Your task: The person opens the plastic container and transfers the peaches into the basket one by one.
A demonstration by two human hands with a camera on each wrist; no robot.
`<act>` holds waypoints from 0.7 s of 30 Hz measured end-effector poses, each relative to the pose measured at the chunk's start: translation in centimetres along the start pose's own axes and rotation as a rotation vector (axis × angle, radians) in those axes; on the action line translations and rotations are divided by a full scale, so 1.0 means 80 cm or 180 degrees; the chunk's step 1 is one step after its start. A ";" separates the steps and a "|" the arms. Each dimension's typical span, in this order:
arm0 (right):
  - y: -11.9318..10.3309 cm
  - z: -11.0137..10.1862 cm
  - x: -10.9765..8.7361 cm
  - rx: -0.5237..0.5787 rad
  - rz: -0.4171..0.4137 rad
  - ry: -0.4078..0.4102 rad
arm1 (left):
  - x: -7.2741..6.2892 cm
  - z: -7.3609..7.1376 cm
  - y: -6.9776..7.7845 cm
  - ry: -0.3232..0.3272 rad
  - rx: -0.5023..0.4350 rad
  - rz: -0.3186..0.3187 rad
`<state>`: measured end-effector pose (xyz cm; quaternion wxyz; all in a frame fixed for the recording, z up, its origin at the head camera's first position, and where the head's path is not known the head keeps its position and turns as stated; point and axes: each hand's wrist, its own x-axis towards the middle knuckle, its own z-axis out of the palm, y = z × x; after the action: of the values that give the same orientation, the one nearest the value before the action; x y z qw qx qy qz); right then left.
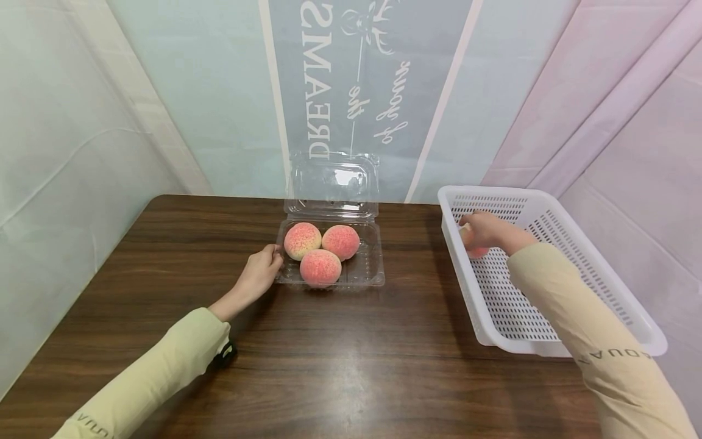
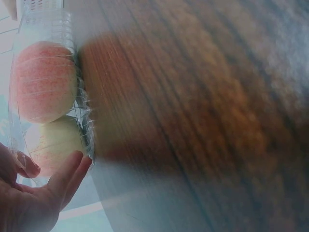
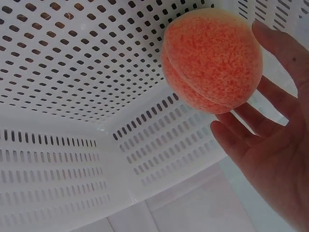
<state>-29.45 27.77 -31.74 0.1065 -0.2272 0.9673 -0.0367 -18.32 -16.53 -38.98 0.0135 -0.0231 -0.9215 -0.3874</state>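
A white basket (image 1: pixel 526 346) slants along the tabletop's (image 1: pixel 329 378) right edge, its left wall standing between the held peach (image 3: pixel 212 60) and a clear container (image 1: pixel 367 265) near the far edge. Three other peaches (image 1: pixel 320 268) lie in the container, its lid (image 1: pixel 334 183) raised behind. The held peach, roundish with a slanting crease, is toward the basket's far left corner. The left grip (image 1: pixel 259 272) pinches the container's left edge; the right grip (image 1: pixel 490 230), peach-wide, grasps the held peach between thumb and fingers.
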 end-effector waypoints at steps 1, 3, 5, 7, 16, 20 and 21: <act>0.000 -0.001 0.000 -0.0023 0.0012 -0.0005 | 0.000 0.000 0.000 -0.0005 -0.0001 -0.0005; 0.000 -0.002 0.001 -0.0048 0.0030 -0.0003 | 0.000 0.000 0.000 -0.0010 -0.0001 -0.0009; -0.002 -0.005 0.000 -0.0081 0.0029 -0.0006 | 0.000 0.000 0.000 -0.0011 0.0000 -0.0009; -0.003 -0.008 0.000 -0.0117 -0.0003 0.0000 | 0.000 0.000 0.000 -0.0009 -0.0002 -0.0009; -0.009 -0.021 -0.004 -0.0156 -0.0047 -0.0041 | -0.001 -0.001 0.001 -0.0034 -0.0011 -0.0037; -0.010 -0.025 -0.006 -0.0151 -0.0018 -0.0067 | -0.001 -0.001 0.001 -0.0032 -0.0004 -0.0022; -0.010 -0.026 -0.006 -0.0154 -0.0015 -0.0072 | -0.001 -0.001 0.001 -0.0032 -0.0005 -0.0014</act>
<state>-29.10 27.30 -29.54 0.1119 -0.2323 0.9661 -0.0110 -18.26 -16.50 -38.85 0.0080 -0.0231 -0.9213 -0.3881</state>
